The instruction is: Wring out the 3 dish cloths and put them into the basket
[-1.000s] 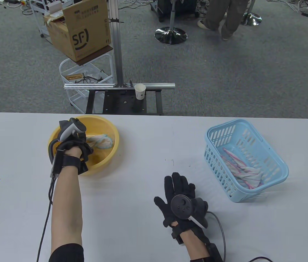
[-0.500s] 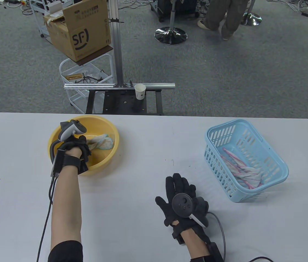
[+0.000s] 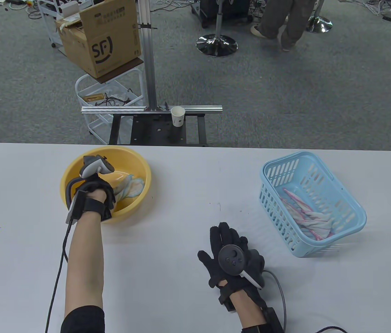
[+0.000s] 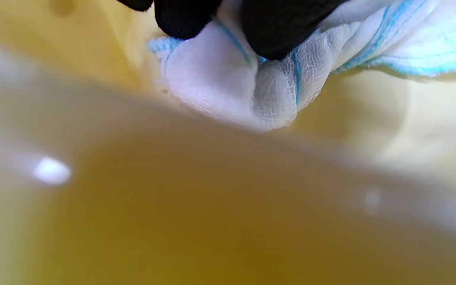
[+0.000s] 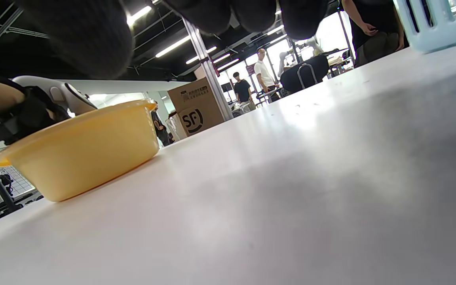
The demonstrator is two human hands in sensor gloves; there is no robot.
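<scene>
My left hand (image 3: 107,194) reaches into the yellow basin (image 3: 74,164) and pinches a white dish cloth with blue stripes (image 3: 131,185). In the left wrist view black fingertips (image 4: 275,27) squeeze a fold of that cloth (image 4: 232,91) just above the basin wall (image 4: 212,206). My right hand (image 3: 226,242) lies flat on the table, fingers spread and holding nothing, left of the light blue basket (image 3: 355,216). Pink-and-white cloth (image 3: 306,215) lies bunched in the basket. The right wrist view shows the basin (image 5: 81,154) from the side and a corner of the basket (image 5: 441,23).
The white table (image 3: 181,215) stretches between basin and basket. Behind its far edge stand a metal frame with a paper cup (image 3: 177,116), a cardboard box (image 3: 101,34) on a cart, and a person's legs (image 3: 285,20). Glove cables trail off the near edge.
My left hand has drawn back toward the basin's near side, dragging the blue-striped cloth with it. The right hand has barely shifted.
</scene>
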